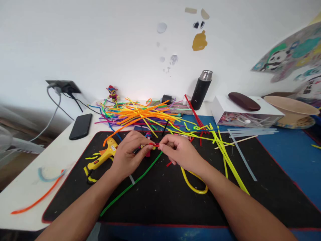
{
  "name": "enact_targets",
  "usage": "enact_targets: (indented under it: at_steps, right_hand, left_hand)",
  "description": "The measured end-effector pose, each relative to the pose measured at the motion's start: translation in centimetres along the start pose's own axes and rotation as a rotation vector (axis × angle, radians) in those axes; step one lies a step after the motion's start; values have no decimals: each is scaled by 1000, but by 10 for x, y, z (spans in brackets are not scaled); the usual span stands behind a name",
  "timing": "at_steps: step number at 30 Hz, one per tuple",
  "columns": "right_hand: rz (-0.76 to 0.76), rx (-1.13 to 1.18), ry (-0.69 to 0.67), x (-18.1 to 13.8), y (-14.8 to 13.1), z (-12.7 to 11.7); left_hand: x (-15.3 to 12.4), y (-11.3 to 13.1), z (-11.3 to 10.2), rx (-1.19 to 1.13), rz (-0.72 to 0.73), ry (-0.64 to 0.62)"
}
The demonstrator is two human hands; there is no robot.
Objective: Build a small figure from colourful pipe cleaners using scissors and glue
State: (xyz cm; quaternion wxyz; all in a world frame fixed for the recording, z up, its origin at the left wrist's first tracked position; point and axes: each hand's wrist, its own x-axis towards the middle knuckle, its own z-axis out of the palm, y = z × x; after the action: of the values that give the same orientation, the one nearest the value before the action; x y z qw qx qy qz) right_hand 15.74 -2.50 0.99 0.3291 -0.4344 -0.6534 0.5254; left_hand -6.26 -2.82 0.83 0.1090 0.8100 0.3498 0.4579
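Observation:
A short red pipe cleaner (155, 145) is stretched between my fingertips above the black mat (160, 207). My left hand (131, 150) pinches one end of it. At the other end, the thumb and fingers of my right hand (179, 150) are closed on it. Partly hidden behind my fingers is a small colourful figure (148, 136). A long green pipe cleaner (142, 174) curves across the mat beneath my hands. Left of my left hand lies a yellow hot glue gun (107, 154). A yellow pipe cleaner loop (187, 180) lies beside my right forearm.
Behind my hands is a heap of coloured pipe cleaners (142, 113). A black flask (202, 90) and a white box (220, 110) stand by the wall. Yellow-green stems (230, 164) and clear glue sticks (243, 157) lie to the right; a phone (80, 126) lies left.

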Motion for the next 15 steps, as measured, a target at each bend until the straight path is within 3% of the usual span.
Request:
enact_targets:
  at_steps: [9, 15]
  right_hand:
    - [32, -23, 24, -1, -2, 1]
    - [71, 62, -4, 0, -1, 1]
  left_hand:
    - [-4, -5, 4, 60, 84, -2]
    - [-4, -4, 3, -2, -5, -27]
